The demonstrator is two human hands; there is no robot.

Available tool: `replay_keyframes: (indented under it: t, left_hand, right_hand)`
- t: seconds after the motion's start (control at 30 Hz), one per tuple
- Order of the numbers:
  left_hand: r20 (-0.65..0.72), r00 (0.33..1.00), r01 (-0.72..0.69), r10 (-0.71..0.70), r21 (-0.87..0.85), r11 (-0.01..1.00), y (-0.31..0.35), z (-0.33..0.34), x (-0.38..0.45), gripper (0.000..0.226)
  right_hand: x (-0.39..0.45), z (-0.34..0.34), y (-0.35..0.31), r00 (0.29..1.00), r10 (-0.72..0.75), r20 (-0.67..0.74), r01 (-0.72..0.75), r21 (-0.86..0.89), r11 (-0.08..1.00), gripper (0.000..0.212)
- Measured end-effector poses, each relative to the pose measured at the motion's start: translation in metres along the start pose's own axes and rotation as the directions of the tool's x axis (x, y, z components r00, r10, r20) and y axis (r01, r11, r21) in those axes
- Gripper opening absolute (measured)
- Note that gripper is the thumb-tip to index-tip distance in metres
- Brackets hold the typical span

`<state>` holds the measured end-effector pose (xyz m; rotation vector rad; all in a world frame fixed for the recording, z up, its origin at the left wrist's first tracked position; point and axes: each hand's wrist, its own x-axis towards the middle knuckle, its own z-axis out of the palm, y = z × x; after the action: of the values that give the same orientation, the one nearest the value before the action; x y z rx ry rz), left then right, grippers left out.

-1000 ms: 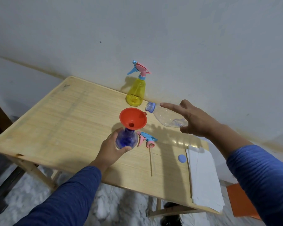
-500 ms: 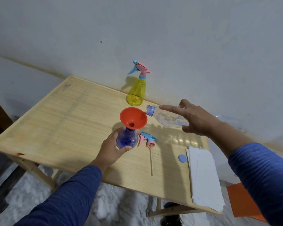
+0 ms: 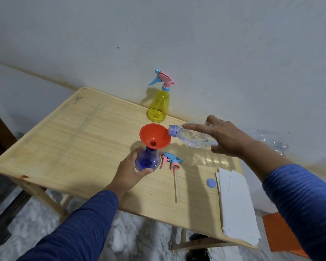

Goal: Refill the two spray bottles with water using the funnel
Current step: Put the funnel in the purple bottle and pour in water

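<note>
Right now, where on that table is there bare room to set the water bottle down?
The wide left half of the table, left of the funnel and yellow bottle, is bare. Crowded: around the blue bottle, loose sprayer, cap, papers.

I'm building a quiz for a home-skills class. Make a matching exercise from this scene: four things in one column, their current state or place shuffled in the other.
1. red plastic funnel
2. yellow plastic spray bottle
3. clear plastic water bottle
4. loose blue-and-pink trigger sprayer

A. lying on the wooden table
B. standing capped by the wall
C. seated in the blue bottle's neck
D. tipped sideways in the right hand

Pairs: 1-C, 2-B, 3-D, 4-A
</note>
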<state>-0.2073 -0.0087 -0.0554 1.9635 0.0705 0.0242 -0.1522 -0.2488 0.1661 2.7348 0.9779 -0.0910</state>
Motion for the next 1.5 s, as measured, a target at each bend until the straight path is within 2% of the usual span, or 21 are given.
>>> replay_keyframes:
  t: [0.73, 1.07, 1.17, 1.3, 1.4, 1.5]
  left_hand:
    - [-0.01, 1.0, -0.01, 0.01, 0.012, 1.0, 0.0, 0.001, 0.0, 0.08]
    - [-0.015, 1.0, -0.009, 0.01, 0.012, 1.0, 0.002, 0.0, -0.001, 0.08]
    - [-0.018, 1.0, -0.016, 0.017, 0.003, 1.0, 0.0, 0.0, 0.0, 0.08]
    - [-0.022, 1.0, -0.01, 0.01, 0.001, 1.0, 0.0, 0.0, 0.0, 0.08]
    - [-0.021, 1.0, -0.018, 0.018, 0.015, 1.0, 0.002, 0.0, 0.0, 0.078]
    - [-0.013, 1.0, -0.02, 0.02, 0.013, 1.0, 0.002, 0.001, 0.0, 0.078]
  right_hand:
    - [0.004, 0.002, 0.003, 1.0, -0.016, -0.026, 0.015, -0.053, 0.998, 0.099]
    - [-0.002, 0.007, 0.002, 1.0, 0.021, -0.021, -0.02, 0.046, 0.999, 0.099]
    - [-0.003, 0.014, 0.002, 0.996, 0.071, -0.056, -0.061, 0.162, 0.985, 0.102]
    - [-0.005, 0.025, 0.002, 0.969, 0.166, -0.185, -0.068, 0.444, 0.893, 0.107]
    - [-0.007, 0.03, 0.004, 0.907, 0.289, -0.307, -0.051, 0.6, 0.798, 0.103]
    - [-0.011, 0.034, 0.007, 0.833, 0.42, -0.36, -0.06, 0.695, 0.716, 0.103]
